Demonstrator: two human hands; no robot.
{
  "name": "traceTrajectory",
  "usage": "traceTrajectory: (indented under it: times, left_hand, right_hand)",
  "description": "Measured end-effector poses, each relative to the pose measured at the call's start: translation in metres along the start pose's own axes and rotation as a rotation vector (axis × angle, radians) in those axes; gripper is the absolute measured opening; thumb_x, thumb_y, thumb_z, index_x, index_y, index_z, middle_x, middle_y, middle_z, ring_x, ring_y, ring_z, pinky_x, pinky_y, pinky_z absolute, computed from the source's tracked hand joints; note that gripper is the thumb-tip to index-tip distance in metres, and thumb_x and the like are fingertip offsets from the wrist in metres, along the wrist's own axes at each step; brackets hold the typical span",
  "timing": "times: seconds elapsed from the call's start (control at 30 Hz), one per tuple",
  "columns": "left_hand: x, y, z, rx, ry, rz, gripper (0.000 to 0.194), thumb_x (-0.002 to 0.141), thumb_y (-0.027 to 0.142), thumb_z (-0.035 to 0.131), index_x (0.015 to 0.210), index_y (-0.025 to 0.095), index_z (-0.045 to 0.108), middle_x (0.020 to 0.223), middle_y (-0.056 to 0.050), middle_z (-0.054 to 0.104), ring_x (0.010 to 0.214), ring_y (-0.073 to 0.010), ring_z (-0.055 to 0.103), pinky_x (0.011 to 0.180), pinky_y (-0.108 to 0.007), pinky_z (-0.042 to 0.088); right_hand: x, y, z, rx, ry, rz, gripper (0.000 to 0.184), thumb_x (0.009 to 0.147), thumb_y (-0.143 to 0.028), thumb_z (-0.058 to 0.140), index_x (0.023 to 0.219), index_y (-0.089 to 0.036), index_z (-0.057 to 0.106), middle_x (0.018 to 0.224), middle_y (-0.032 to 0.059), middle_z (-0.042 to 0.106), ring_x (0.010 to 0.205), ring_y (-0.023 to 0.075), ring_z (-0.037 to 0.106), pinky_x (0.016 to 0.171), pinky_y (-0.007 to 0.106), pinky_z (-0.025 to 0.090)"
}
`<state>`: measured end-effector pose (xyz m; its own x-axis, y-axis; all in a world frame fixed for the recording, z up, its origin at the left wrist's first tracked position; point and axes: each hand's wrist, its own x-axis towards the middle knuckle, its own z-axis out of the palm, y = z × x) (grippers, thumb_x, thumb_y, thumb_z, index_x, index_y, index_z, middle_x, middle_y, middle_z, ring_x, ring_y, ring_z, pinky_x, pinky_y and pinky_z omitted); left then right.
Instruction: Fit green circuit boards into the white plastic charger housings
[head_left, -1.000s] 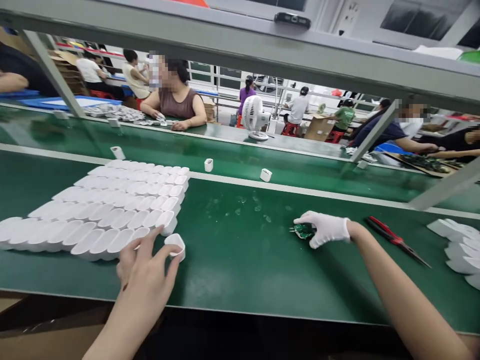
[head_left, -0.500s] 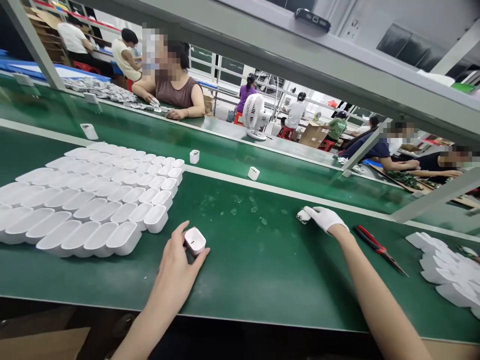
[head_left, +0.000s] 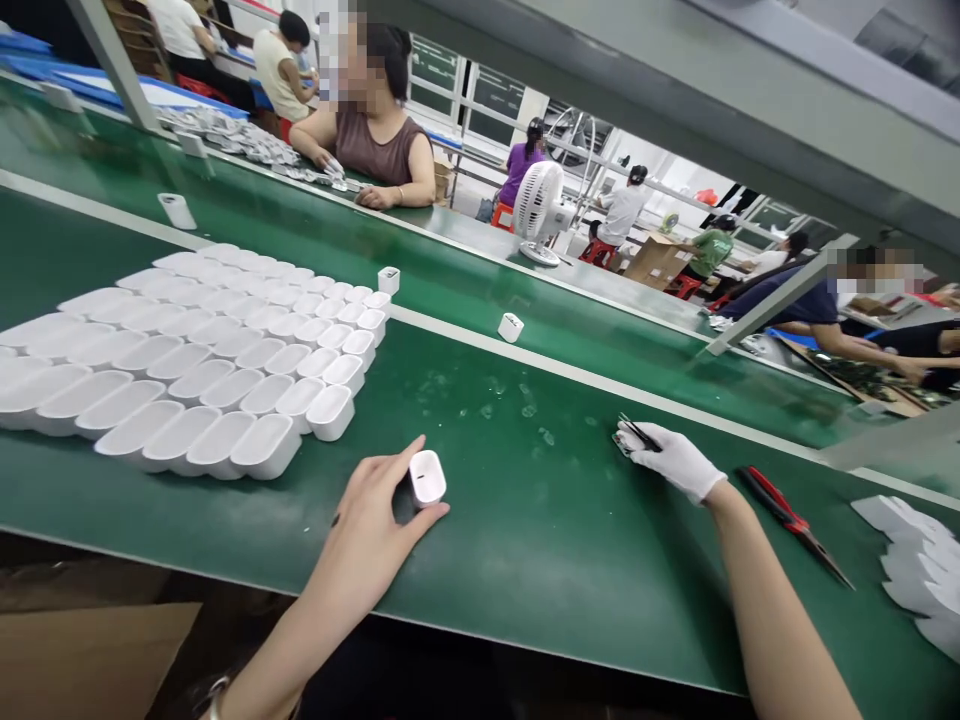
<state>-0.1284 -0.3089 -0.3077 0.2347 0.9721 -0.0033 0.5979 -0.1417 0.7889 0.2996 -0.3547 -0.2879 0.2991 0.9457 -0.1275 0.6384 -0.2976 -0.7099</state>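
A white plastic housing (head_left: pixel 427 480), hollow with a small dark slot inside, stands mouth up in my left hand (head_left: pixel 375 510). My bare thumb and fingers close round its sides, just above the green bench. To the right, my gloved right hand (head_left: pixel 679 462) is closed on a small part (head_left: pixel 624 438) with thin dark pieces, low over the bench; the fingers hide much of it and its kind is unclear. Red and black long-nose pliers (head_left: pixel 795 525) lie right of that hand. Rows of white oval shells (head_left: pixel 262 445) fill the bench on the left.
More white shells (head_left: pixel 922 570) are grouped at the right edge. Beyond the pale strip (head_left: pixel 480 337) several white housings stand apart, one of them (head_left: pixel 511 327) near the middle. A white fan (head_left: pixel 540 205) and a co-worker (head_left: pixel 382 150) are across the bench. A slanted post (head_left: pixel 784 295) rises at right.
The view has shifted, with most things sitting further right in it. My right hand has turned, showing dark thin pieces at its fingertips. My left hand keeps hold of the housing.
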Motion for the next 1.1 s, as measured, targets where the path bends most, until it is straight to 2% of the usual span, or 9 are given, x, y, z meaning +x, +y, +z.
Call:
traceTrajectory:
  times: [0.17,0.27,0.4,0.47,0.53,0.73,0.87,0.97,1.1]
  left_hand:
    - [-0.004,0.004,-0.005,-0.061,-0.059,0.055,0.062,0.079,0.027,0.068,0.135,0.040,0.043,0.116,0.000,0.056,0.116,-0.0234,0.047,0.094,-0.039,0.042]
    - [-0.005,0.004,-0.008,-0.110,-0.121,0.123,0.065,0.078,0.025,0.070,0.133,0.044,0.043,0.116,0.001,0.056,0.115,-0.0224,0.046,0.095,-0.039,0.040]
    - [-0.008,0.002,-0.009,-0.143,-0.158,0.221,0.066,0.078,0.022,0.071,0.133,0.045,0.043,0.117,0.002,0.054,0.114,-0.0212,0.045,0.097,-0.038,0.040]
    - [-0.009,0.001,-0.010,-0.157,-0.177,0.281,0.066,0.079,0.019,0.071,0.133,0.044,0.043,0.118,0.001,0.053,0.113,-0.0201,0.045,0.098,-0.035,0.040]
    - [-0.010,0.001,-0.010,-0.163,-0.194,0.327,0.063,0.079,0.016,0.070,0.131,0.043,0.047,0.118,0.001,0.052,0.113,-0.0194,0.046,0.097,-0.033,0.041]
    - [-0.011,0.000,-0.007,-0.181,-0.225,0.375,0.057,0.080,0.013,0.067,0.127,0.040,0.053,0.117,-0.002,0.049,0.111,-0.0196,0.049,0.094,-0.031,0.043]
    - [-0.011,0.000,-0.007,-0.157,-0.222,0.375,0.049,0.081,0.015,0.066,0.123,0.038,0.056,0.116,-0.003,0.049,0.109,-0.0206,0.049,0.094,-0.034,0.042]
    - [-0.011,0.002,-0.009,-0.173,-0.235,0.331,0.045,0.079,0.013,0.067,0.118,0.035,0.060,0.115,-0.003,0.051,0.109,-0.0208,0.049,0.094,-0.033,0.042]
    - [-0.009,0.005,-0.010,-0.245,-0.267,0.234,0.044,0.078,0.017,0.070,0.117,0.035,0.060,0.119,0.000,0.054,0.111,-0.0193,0.050,0.094,-0.029,0.043]
  right_hand:
    - [-0.012,-0.054,0.033,-0.122,0.117,-0.025,0.050,0.064,-0.035,0.073,0.109,-0.018,0.059,0.102,0.0085,0.068,0.098,0.0281,0.063,0.085,0.037,0.053]
    - [-0.037,-0.109,0.072,0.106,0.023,-0.288,0.031,0.071,-0.030,0.070,0.098,-0.020,0.058,0.097,0.0069,0.068,0.086,0.0238,0.066,0.070,0.031,0.056]
    - [-0.067,-0.153,0.129,0.170,-0.023,-0.780,0.037,0.077,-0.018,0.065,0.113,-0.026,0.060,0.108,0.0065,0.061,0.084,0.0186,0.065,0.067,0.028,0.055]
    - [-0.072,-0.155,0.147,0.008,0.040,-0.952,0.045,0.080,-0.016,0.064,0.122,-0.030,0.055,0.113,0.0067,0.059,0.083,0.0161,0.065,0.067,0.026,0.053]
    - [-0.074,-0.149,0.156,-0.103,0.088,-1.004,0.047,0.083,-0.018,0.064,0.126,-0.029,0.049,0.112,0.0074,0.061,0.083,0.0151,0.065,0.067,0.024,0.052]
    - [-0.080,-0.140,0.152,-0.349,0.118,-1.034,0.024,0.092,-0.025,0.056,0.116,-0.027,0.053,0.110,0.0056,0.065,0.073,0.0133,0.066,0.062,0.023,0.049]
    - [-0.087,-0.147,0.157,-0.599,0.158,-1.021,0.028,0.090,-0.018,0.050,0.115,-0.028,0.057,0.109,0.0041,0.067,0.057,0.0127,0.062,0.046,0.024,0.040]
    - [-0.089,-0.149,0.161,-0.563,0.117,-0.982,0.033,0.088,-0.020,0.050,0.121,-0.028,0.055,0.120,0.0054,0.062,0.056,0.0135,0.063,0.045,0.026,0.041]
    - [-0.091,-0.144,0.161,-0.281,0.165,-0.998,0.053,0.083,-0.016,0.050,0.135,-0.026,0.040,0.129,0.0101,0.055,0.063,0.0156,0.065,0.051,0.028,0.046]
